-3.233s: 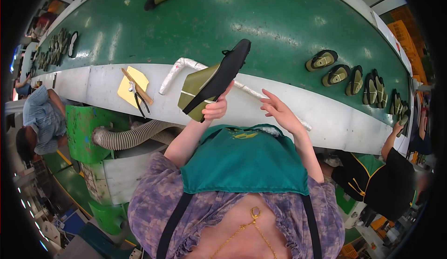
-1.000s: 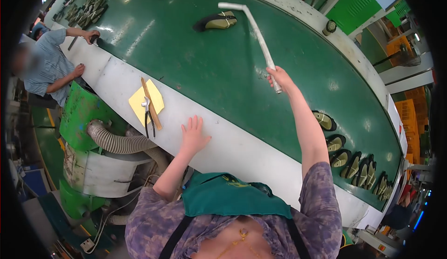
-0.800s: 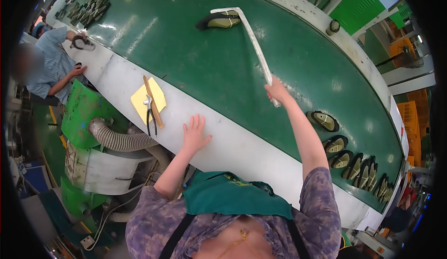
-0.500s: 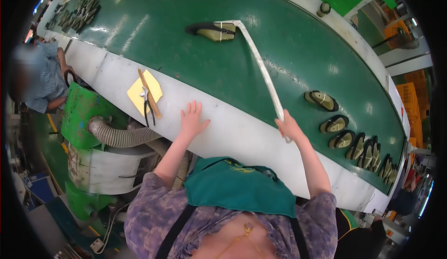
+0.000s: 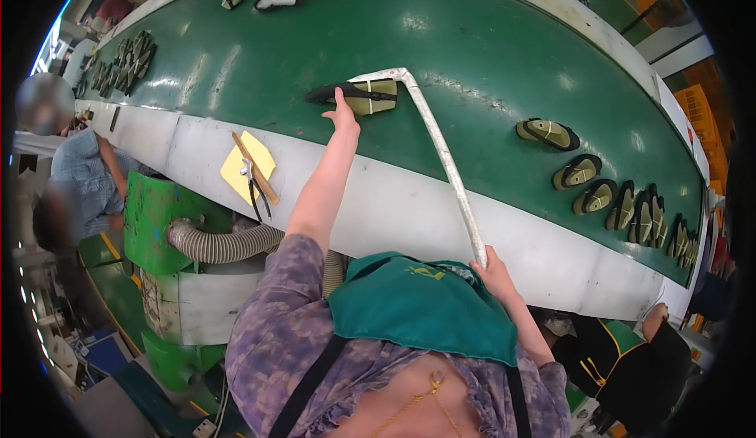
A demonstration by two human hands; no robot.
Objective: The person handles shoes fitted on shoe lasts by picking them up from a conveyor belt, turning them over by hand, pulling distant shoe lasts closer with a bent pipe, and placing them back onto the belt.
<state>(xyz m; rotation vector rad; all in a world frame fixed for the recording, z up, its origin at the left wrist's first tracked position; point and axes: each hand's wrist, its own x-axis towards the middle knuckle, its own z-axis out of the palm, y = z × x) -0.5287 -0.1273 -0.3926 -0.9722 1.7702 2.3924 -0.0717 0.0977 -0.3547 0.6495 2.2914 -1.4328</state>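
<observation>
A dark shoe with an olive-green section and pale bands (image 5: 375, 96) lies on its side on the green table surface ahead of me. My left hand (image 5: 343, 115) reaches over its dark end, finger stretched across it and thumb apart; whether it grips cannot be made out. My right hand (image 5: 495, 274) is wrapped round the lower end of a long white wrapped rod (image 5: 445, 151), close to my apron. The rod's bent far end lies along the far side of the shoe.
Pliers (image 5: 250, 177) and a brown strip lie on yellow sheets (image 5: 260, 153) on the white ledge (image 5: 378, 202). Several similar shoes (image 5: 579, 172) line the right side; more stand far left. A ribbed hose (image 5: 224, 241) and green machine (image 5: 153, 218) are left, near another person (image 5: 87, 178).
My left hand has moved from the white ledge to the shoe. The shoe and hooked rod have come nearer to me, my right hand drawing back towards my body.
</observation>
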